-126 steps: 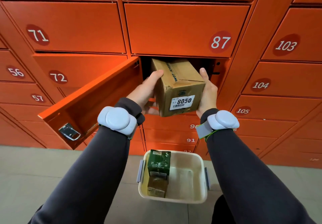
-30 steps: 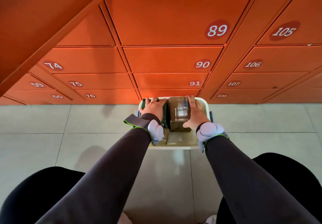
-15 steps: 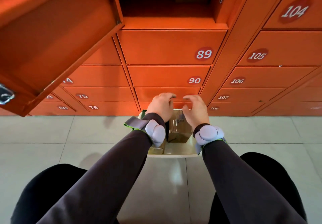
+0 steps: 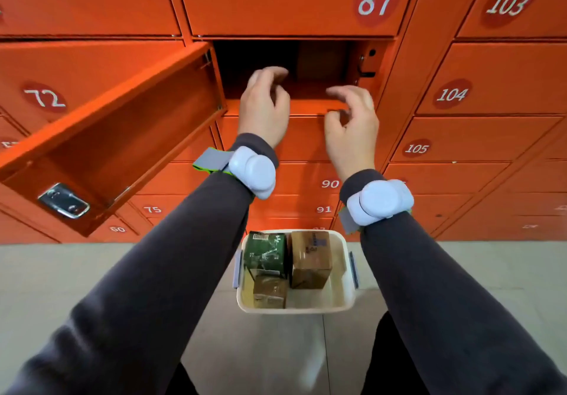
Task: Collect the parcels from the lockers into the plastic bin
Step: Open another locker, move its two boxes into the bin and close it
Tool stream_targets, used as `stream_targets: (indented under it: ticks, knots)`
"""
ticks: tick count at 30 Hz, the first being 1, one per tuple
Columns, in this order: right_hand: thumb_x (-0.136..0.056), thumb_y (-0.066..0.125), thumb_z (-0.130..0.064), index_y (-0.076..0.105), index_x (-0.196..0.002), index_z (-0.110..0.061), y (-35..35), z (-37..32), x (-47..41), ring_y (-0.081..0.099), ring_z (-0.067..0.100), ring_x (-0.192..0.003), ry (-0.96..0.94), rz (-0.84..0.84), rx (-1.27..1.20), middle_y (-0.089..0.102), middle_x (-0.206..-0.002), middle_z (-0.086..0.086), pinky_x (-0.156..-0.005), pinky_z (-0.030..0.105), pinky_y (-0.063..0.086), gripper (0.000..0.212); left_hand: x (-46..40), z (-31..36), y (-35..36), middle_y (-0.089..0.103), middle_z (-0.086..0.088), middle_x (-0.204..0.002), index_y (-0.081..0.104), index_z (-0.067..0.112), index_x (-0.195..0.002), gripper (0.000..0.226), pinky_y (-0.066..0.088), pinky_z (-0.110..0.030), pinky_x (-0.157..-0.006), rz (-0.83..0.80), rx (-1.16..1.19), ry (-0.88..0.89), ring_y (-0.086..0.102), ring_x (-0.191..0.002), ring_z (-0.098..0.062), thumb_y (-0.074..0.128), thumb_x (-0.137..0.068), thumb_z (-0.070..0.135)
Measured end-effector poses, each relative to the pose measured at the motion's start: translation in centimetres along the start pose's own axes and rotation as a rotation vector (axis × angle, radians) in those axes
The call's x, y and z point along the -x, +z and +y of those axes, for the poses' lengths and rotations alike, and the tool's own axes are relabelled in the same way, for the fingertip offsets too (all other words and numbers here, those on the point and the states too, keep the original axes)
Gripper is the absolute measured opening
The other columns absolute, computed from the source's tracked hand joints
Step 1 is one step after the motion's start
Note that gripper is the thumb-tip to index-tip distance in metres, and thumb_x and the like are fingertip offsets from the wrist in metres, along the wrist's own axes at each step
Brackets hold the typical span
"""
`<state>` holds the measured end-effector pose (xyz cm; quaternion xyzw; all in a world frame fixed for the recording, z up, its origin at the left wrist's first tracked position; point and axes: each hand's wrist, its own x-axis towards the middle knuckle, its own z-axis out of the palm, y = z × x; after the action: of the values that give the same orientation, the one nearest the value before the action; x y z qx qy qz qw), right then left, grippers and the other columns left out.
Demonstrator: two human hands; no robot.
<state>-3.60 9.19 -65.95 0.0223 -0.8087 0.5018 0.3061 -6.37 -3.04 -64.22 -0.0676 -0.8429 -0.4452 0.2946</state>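
A white plastic bin (image 4: 345, 299) stands on the floor below the lockers. In it sit a green parcel (image 4: 265, 255), a small brown parcel (image 4: 270, 291) and a taller cardboard parcel (image 4: 310, 258). The open locker (image 4: 276, 109) under door 87 has another brown box (image 4: 320, 61) at its dark back. My left hand (image 4: 264, 109) and my right hand (image 4: 352, 124) are raised at the locker's mouth, fingers curled and apart, holding nothing.
The open locker's orange door (image 4: 122, 136) swings out to the left, with a metal latch (image 4: 63, 200) at its low corner. Closed numbered lockers fill the wall around. Pale floor tiles (image 4: 92, 272) surround the bin.
The cardboard parcel was set into the bin and let go. Both hands then rose from the bin up to the open locker's mouth, and my view lifted with them.
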Motion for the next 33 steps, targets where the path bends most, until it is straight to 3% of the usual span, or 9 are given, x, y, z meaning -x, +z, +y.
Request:
stream_targets:
  ticks: [3, 6, 12, 16, 20, 23, 27, 30, 33]
  knots:
    - [-0.083, 0.047, 0.001, 0.04, -0.138, -0.005, 0.9, -0.6, -2.2, 0.035, 0.025, -0.137, 0.141, -0.189, -0.059, 0.038, -0.145, 0.015, -0.115, 0.034, 0.028, 0.057, -2.9, -0.1, 0.8, 0.052, -0.02, -0.131, 0.046, 0.0, -0.128, 0.039, 0.032, -0.025, -0.097, -0.11, -0.049, -0.134, 0.049, -0.121, -0.031, 0.043, -0.09, 0.007]
    - [-0.085, 0.049, -0.005, 0.023, -0.146, -0.006, 2.0, -0.8, -4.2, 0.024, 0.024, -0.143, 0.289, -0.249, -0.094, 0.026, -0.154, 0.012, -0.11, 0.022, 0.017, 0.066, -4.9, -0.2, 2.0, 0.049, -0.021, -0.134, 0.039, -0.001, -0.132, 0.044, 0.031, -0.025, -0.092, -0.254, -0.075, -0.197, 0.047, -0.123, -0.033, 0.045, -0.091, 0.013]
    - [-0.082, 0.044, 0.001, 0.021, -0.145, -0.003, 2.9, 0.4, -5.8, 0.038, 0.033, -0.132, 0.435, -0.24, -0.089, 0.037, -0.144, 0.018, -0.111, 0.038, 0.032, 0.068, -7.2, -0.5, 5.0, 0.037, -0.018, -0.146, 0.026, 0.009, -0.142, 0.054, 0.034, -0.035, -0.102, -0.385, -0.174, -0.22, 0.04, -0.131, -0.034, 0.042, -0.095, 0.031]
    - [-0.079, 0.041, 0.005, 0.031, -0.139, 0.001, 3.0, 0.6, -6.5, 0.048, 0.038, -0.121, 0.461, -0.243, -0.053, 0.048, -0.133, 0.023, -0.101, 0.043, 0.043, 0.061, -8.4, 0.1, 6.4, 0.039, -0.013, -0.146, 0.035, 0.01, -0.14, 0.048, 0.031, -0.033, -0.105, -0.43, -0.276, -0.118, 0.04, -0.131, -0.03, 0.037, -0.097, 0.032]
    - [-0.078, 0.04, 0.008, 0.032, -0.139, 0.001, 3.0, 1.1, -6.2, 0.048, 0.032, -0.12, 0.448, -0.187, -0.105, 0.048, -0.134, 0.021, -0.101, 0.031, 0.04, 0.061, -9.0, -0.3, 7.2, 0.029, -0.014, -0.152, 0.027, 0.006, -0.143, 0.046, 0.019, -0.032, -0.111, -0.417, -0.211, -0.235, 0.03, -0.138, -0.029, 0.027, -0.101, 0.023]
    - [-0.08, 0.042, 0.007, 0.026, -0.143, -0.001, 3.0, 1.2, -6.1, 0.045, 0.028, -0.121, 0.446, -0.177, -0.119, 0.044, -0.14, 0.019, -0.096, 0.021, 0.035, 0.065, -9.0, -0.7, 6.2, 0.045, -0.02, -0.141, 0.041, 0.0, -0.135, 0.04, 0.032, -0.033, -0.104, -0.31, -0.21, -0.284, 0.042, -0.129, -0.032, 0.035, -0.098, 0.016]
    - [-0.08, 0.045, 0.005, 0.021, -0.146, -0.004, 2.9, 1.2, -5.8, 0.036, 0.03, -0.135, 0.441, -0.195, -0.162, 0.036, -0.147, 0.017, -0.109, 0.031, 0.031, 0.07, -8.7, -0.9, 4.9, 0.044, -0.017, -0.142, 0.042, 0.001, -0.134, 0.043, 0.031, -0.033, -0.104, -0.307, -0.251, -0.288, 0.043, -0.129, -0.033, 0.034, -0.099, 0.025]
    - [-0.078, 0.049, 0.005, 0.026, -0.144, -0.002, 2.8, 1.0, -5.9, 0.044, 0.029, -0.127, 0.447, -0.18, -0.188, 0.044, -0.14, 0.017, -0.105, 0.029, 0.037, 0.07, -7.7, -1.2, 4.2, 0.046, -0.015, -0.141, 0.043, 0.006, -0.135, 0.044, 0.032, -0.03, -0.102, -0.246, -0.172, -0.229, 0.044, -0.128, -0.032, 0.04, -0.097, 0.028]
    - [-0.078, 0.055, -0.002, 0.032, -0.141, -0.006, 2.5, 0.8, -5.8, 0.05, 0.02, -0.106, 0.457, -0.17, -0.25, 0.053, -0.115, 0.004, -0.09, 0.024, 0.039, 0.068, -6.5, -1.3, 3.6, 0.048, -0.016, -0.14, 0.041, 0.009, -0.136, 0.045, 0.034, -0.028, -0.1, -0.232, -0.125, -0.183, 0.045, -0.128, -0.031, 0.046, -0.095, 0.025]
